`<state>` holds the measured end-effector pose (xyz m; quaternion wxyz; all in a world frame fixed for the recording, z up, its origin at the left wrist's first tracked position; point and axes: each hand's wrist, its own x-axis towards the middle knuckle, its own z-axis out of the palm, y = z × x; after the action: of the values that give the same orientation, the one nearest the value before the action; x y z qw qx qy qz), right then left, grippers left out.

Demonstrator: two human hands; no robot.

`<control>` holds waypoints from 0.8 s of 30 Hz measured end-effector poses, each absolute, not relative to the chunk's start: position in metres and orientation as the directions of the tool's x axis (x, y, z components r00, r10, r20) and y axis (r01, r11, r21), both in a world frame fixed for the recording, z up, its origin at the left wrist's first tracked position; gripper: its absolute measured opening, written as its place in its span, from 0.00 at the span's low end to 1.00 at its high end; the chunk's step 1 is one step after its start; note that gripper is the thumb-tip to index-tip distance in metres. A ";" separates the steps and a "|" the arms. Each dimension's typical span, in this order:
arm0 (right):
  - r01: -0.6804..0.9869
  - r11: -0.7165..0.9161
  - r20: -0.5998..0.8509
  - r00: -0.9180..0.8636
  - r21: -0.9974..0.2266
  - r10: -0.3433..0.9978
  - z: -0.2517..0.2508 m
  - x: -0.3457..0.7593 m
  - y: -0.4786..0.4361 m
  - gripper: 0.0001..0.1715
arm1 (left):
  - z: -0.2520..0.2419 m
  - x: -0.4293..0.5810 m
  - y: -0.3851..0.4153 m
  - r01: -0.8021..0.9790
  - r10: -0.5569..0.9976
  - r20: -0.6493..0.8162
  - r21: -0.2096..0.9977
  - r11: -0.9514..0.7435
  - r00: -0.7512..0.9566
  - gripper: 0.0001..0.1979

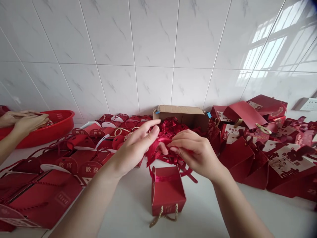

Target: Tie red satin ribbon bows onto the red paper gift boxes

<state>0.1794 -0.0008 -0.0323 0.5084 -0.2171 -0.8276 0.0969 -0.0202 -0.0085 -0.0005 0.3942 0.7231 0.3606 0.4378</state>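
We judge the work about midway on this one box [168, 195]; it stands upright on the counter [210, 211], just below the hands, with a band of red ribbon [156, 148] already round its open top and a cord handle [163, 216] hanging at its near side; the bow is not yet formed, for the ribbon rises in loose loops and tails between the hands; the right hand [198, 153] has its fingers curled and closed on the ribbon; the left hand [135, 148] holds its fingers almost straight against the ribbon, and we cannot tell whether the hidden thumb pinches it; on the wider job, we reckon much is left; flat red boxes [74, 158] lie in overlapping rows on the left, and folded-up ones [272, 158] are heaped on the right, though we cannot say which of those carry ribbon; a carton [180, 114] behind the hands spills more red ribbon towards them

The counter is white, smooth and crowded on both flanks, bare only near the box; at far left another person's hands [24, 120] rest at a red basin [58, 124]; behind runs a wall [148, 49] of large, glossy white marbled tiles, which mirrors a bright window [272, 49] at upper right; a socket [308, 104] sits low on the wall at the right edge
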 end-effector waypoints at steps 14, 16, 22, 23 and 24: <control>0.158 0.277 0.297 0.115 -0.948 0.948 -0.110 0.261 -0.036 0.16 | -0.059 -0.105 -0.043 0.779 0.437 0.769 -0.125 -0.615 0.467 0.10; 0.426 0.183 0.257 0.123 -0.886 0.958 -0.129 0.276 -0.042 0.16 | -0.082 -0.120 -0.045 0.811 0.537 0.737 -0.025 -0.585 0.410 0.06; 0.821 0.075 0.230 0.071 -0.566 0.971 -0.176 0.303 -0.052 0.10 | -0.144 -0.143 -0.053 0.900 0.783 0.510 0.041 -0.435 0.356 0.11; 0.835 0.075 0.226 0.061 -0.545 0.972 -0.179 0.305 -0.053 0.10 | -0.149 -0.143 -0.054 0.914 0.817 0.470 0.050 -0.403 0.335 0.11; 0.845 0.077 0.225 0.052 -0.529 0.973 -0.182 0.305 -0.054 0.10 | -0.152 -0.143 -0.056 0.923 0.840 0.441 0.064 -0.380 0.315 0.11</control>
<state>0.3053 -0.0538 -0.1819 0.2787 -0.6695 -0.6789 0.1149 -0.1427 -0.0561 -0.1523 -0.1003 0.8048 0.5476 0.2060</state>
